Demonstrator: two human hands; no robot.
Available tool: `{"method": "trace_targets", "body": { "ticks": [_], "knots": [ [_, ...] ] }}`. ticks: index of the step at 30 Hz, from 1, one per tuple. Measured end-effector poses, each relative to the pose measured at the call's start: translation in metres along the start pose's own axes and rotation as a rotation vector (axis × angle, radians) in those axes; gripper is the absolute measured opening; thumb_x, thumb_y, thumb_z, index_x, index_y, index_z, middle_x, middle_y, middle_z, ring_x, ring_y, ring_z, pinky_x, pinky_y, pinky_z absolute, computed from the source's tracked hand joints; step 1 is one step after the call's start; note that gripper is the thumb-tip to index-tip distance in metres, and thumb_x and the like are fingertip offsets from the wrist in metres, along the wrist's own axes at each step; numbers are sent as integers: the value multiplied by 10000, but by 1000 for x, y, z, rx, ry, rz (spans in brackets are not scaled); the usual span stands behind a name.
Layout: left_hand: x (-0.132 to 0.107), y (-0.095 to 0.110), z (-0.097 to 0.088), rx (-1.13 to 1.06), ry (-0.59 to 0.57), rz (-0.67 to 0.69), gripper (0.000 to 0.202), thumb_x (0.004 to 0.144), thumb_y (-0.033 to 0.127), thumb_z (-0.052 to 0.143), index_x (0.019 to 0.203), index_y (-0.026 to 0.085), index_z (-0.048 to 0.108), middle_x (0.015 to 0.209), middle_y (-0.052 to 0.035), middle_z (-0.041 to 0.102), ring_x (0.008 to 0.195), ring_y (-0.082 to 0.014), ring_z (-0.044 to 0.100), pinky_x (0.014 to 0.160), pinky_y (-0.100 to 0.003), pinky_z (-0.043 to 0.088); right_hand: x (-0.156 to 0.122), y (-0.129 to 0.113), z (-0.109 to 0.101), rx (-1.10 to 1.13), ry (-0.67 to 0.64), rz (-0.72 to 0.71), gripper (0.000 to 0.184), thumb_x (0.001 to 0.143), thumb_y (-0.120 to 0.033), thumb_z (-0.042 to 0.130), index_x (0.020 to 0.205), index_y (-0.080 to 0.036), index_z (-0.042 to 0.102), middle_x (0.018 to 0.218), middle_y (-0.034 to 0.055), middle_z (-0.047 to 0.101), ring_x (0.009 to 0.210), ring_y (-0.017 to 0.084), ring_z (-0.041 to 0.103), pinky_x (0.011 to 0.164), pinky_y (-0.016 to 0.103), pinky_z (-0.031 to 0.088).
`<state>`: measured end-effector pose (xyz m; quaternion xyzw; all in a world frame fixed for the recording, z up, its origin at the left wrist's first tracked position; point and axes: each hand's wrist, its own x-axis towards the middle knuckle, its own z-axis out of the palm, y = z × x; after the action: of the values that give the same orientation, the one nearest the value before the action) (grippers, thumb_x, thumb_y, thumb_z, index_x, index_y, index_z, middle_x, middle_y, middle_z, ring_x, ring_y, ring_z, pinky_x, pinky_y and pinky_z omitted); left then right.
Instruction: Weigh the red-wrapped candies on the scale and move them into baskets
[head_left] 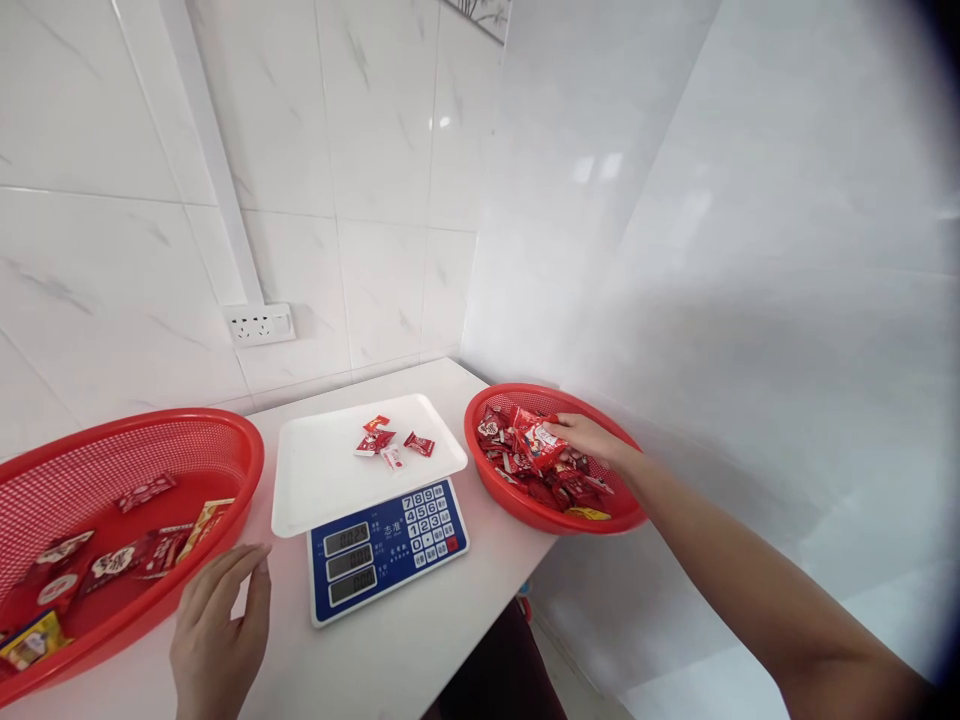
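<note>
My right hand (589, 438) grips a shiny red snack packet (538, 440) with a printed cartoon picture. It holds the packet over the right red basket (517, 505), which is filled with small red wrapped packets. My left hand (221, 625) hovers by the rim of the left red basket (251, 470), thumb and fingertips pinched together with nothing visible in them. Between the baskets is a digital scale (386, 550) with a white tray (315, 480). A few small wrapped sweets (375, 440) lie on the tray, mostly red, one whitish.
Inside the left basket lie several red packets (112, 565) and a yellow one (34, 640). All this stands on a white table (442, 620) in a corner. A tiled wall with a socket (259, 324) rises behind, and a plain pale wall (735, 350) closes the right side.
</note>
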<state>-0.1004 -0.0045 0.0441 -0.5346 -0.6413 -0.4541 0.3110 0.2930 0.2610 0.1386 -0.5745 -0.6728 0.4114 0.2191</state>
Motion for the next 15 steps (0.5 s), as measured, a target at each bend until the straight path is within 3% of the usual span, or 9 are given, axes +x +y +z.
{"method": "trace_targets", "body": {
  "ticks": [4,7,11,15],
  "knots": [
    [0,0,0,1,15,9,120,836,196,535,908,172,629,878,-91,652,844,-217,596,788,-345,462,-3,-15,6,47,64,-55,256,806,-415,534,900,-180,572,757,30,664,522,131,578,478,238,473],
    [-1,0,1,-3,-6,34,121,833,165,534,916,171,622,882,-87,650,851,-208,594,775,-330,471,-3,-38,22,113,55,-112,218,857,-372,460,958,-193,534,847,59,666,627,151,626,515,252,516],
    [-2,0,1,-11,-22,31,139,829,129,533,935,166,615,893,-88,649,870,-203,591,779,-328,475,3,-71,65,144,-34,-223,156,856,-322,468,956,-212,515,993,55,645,798,157,643,604,261,555],
    [-4,0,-2,-15,-23,8,151,829,119,530,941,178,611,899,-81,645,876,-199,591,786,-331,479,11,-98,118,55,-25,-362,170,802,-358,547,894,-218,523,944,35,618,762,164,617,579,277,530]
  ]
}}
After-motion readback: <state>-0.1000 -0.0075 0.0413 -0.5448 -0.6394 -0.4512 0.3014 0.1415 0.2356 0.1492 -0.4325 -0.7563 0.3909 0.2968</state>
